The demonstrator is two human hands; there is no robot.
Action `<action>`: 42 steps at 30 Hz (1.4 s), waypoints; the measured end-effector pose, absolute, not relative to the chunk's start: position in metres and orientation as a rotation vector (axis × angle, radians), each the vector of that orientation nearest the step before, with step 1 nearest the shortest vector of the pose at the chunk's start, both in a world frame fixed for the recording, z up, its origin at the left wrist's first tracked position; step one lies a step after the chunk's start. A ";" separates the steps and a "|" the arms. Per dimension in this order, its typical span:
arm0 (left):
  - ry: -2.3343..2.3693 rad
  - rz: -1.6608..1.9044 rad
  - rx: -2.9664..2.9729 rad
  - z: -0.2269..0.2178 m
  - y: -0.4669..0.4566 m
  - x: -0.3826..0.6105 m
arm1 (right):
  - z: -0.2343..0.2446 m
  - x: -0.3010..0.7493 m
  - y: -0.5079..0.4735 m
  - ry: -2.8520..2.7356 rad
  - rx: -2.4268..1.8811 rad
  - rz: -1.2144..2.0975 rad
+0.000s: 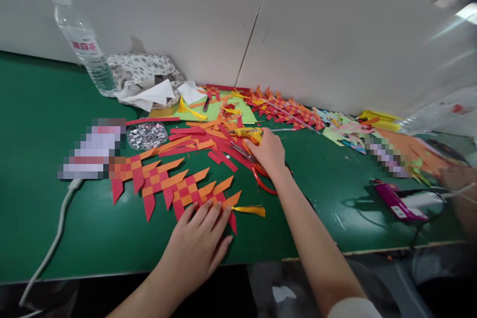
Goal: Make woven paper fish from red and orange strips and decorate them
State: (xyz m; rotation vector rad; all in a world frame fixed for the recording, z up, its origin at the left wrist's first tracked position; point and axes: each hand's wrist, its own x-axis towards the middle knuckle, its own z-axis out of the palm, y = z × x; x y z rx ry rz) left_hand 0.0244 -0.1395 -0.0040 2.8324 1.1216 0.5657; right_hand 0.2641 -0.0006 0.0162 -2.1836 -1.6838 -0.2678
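Observation:
My left hand (203, 243) lies flat, fingers spread, on a woven red-and-orange paper fish (208, 198) with a yellow tassel (250, 209) at its tail. Two more woven fish (149, 179) lie in a row to its left. My right hand (269, 151) reaches forward with its fingers closed around a yellow glue gun (248, 133) among loose red and orange paper strips (197, 140). Red-handled scissors (261, 179) lie under that wrist.
A green table (37, 124) meets a white wall. A water bottle (85, 47), patterned cloth (141, 72), a dish of googly eyes (146, 135), finished fish (286, 109), a white cable (52, 243) and a purple device (398, 203) lie around. Another person's hand (460, 179) is at the right edge.

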 end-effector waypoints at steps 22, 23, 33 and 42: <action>1.313 0.337 2.397 0.031 -0.094 0.048 | 0.000 0.268 -0.005 -1.674 -2.033 -0.283; 1.302 0.336 2.382 0.030 -0.092 0.048 | 0.002 0.268 -0.006 -1.664 -2.001 -0.306; 1.156 0.335 2.407 0.028 -0.089 0.041 | 0.035 0.223 -0.098 -2.009 -1.450 0.443; 0.769 0.240 2.954 0.019 -0.080 0.040 | 0.012 0.230 -0.141 -2.010 -1.518 0.640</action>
